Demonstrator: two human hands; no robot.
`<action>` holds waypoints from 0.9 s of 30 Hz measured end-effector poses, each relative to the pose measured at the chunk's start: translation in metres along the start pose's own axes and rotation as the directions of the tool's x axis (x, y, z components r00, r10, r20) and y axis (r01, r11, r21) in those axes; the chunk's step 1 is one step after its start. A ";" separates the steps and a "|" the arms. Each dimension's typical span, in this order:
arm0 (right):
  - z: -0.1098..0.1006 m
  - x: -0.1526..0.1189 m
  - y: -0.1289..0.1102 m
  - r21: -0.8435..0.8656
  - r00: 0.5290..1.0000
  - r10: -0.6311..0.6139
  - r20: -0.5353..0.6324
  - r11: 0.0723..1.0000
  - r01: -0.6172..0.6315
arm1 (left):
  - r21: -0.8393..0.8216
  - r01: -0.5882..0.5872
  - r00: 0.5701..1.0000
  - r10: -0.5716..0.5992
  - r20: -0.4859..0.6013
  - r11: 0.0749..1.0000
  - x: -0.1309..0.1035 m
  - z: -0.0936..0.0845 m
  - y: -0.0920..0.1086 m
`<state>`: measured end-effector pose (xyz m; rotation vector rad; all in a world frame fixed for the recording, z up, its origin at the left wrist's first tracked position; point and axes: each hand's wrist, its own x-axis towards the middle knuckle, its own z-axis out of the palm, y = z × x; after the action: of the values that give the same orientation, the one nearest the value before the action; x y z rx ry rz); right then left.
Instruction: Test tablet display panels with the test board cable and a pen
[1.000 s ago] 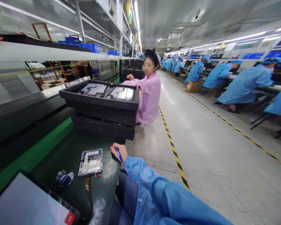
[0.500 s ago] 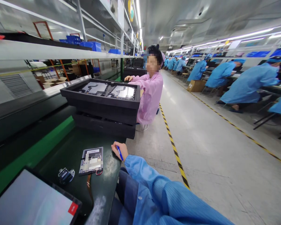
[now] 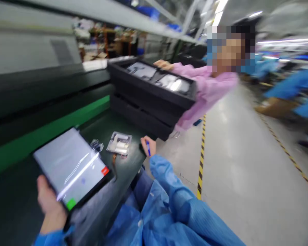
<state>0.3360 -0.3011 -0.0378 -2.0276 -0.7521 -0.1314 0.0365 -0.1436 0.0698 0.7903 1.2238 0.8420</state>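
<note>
Left hand (image 3: 49,201) grips panel (image 3: 70,165) | right hand (image 3: 148,147) grips pen (image 3: 148,148)

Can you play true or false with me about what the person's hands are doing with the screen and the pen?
1. The left hand holds the flat screen panel by its near edge. True.
2. The right hand holds a red pen. False: the pen is blue.
3. The small circuit board lies on the dark bench, between panel and right hand. True.
4. The black trays are stacked on the floor. False: they stand on the bench.
</note>
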 end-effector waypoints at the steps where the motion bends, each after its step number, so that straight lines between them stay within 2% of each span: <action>1: -0.001 -0.001 0.001 0.008 1.000 0.000 0.015 1.000 0.000 | -0.233 -0.005 0.987 -0.033 -0.159 0.973 -0.004 -0.009 -0.005; 2: 0.000 0.000 0.002 0.015 1.000 0.001 0.023 1.000 -0.002 | -0.417 0.018 0.992 -0.067 -0.104 0.909 -0.005 -0.015 -0.009; 4: 0.003 0.004 0.004 0.026 1.000 0.005 0.028 1.000 -0.006 | -0.486 0.001 0.989 -0.073 -0.128 0.874 0.000 -0.019 -0.014; 6: 0.006 0.006 0.005 0.028 1.000 0.010 0.019 1.000 -0.011 | -0.546 0.054 0.998 -0.066 -0.003 0.836 0.010 -0.020 -0.018; 9: 0.005 0.005 0.003 0.023 1.000 0.006 -0.003 1.000 -0.006 | -0.602 0.143 0.987 -0.064 0.150 0.786 0.018 -0.024 -0.023; 16: 0.004 0.002 -0.001 0.018 0.999 -0.008 -0.041 1.000 0.009 | -0.620 0.269 0.945 -0.078 0.317 0.737 0.022 -0.032 -0.032; 27: 0.003 0.002 -0.004 0.011 0.998 -0.032 -0.051 0.999 0.033 | -0.622 0.309 0.931 -0.096 0.351 0.720 0.020 -0.030 -0.028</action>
<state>0.3343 -0.2962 -0.0359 -1.9940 -0.7521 -0.1960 0.0131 -0.1380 0.0310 0.1629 0.6361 0.8607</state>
